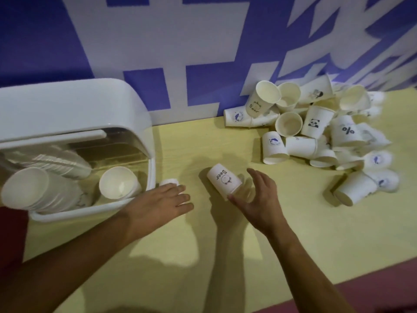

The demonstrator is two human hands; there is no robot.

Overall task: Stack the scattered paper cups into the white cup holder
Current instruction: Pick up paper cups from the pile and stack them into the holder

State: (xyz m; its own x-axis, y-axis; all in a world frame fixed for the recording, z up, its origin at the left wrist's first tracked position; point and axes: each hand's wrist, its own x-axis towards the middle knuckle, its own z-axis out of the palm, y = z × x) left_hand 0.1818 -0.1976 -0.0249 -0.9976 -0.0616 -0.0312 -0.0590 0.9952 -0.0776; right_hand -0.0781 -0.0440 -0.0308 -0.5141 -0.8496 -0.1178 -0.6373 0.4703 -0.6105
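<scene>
Pale yellow wood-grain tabletop (225,240), set against blue wall w/ large white lettering (45,41). At left: white plastic cup holder w/ rounded hood and clear front flap (67,102), open towards camera. Inside: nested rows of white paper cups (56,163) lying on their sides, plus one loose white cup (117,184), mouth outward, at the right wall. At right, well apart: heap of printed white paper cups (316,132), mixed orientation, not nested.

L hand (158,202): just beside holder's right wall. Fingers straight and together, laid across a small white paper cup (168,182), mostly hidden beneath. No curl visible; thumb hidden.

R hand (259,199): fingers spread apart, cupped round mouth end of white paper cup printed "Bear" (222,178). Cup tilted, base up-left, between the two hands. Not clamped: gap visible on finger side. Thumb at or near rim, contact not confirmable.

Probable failure modes:
- Loss of "Bear" cup: no closed grip, round wall. Likely roll away if nudged rather than pinched.
- Crushed rim: thin paper, excess squeeze at mouth, then jamming on nesting.
- Mis-nesting: base/mouth direction opposite to row in holder. Check orientation before insertion.
- Row disturbance: loose cup near holder wall in entry path. Poss. skewed stack.
- Forearm sweep through heap on next reach: more scatter.
</scene>
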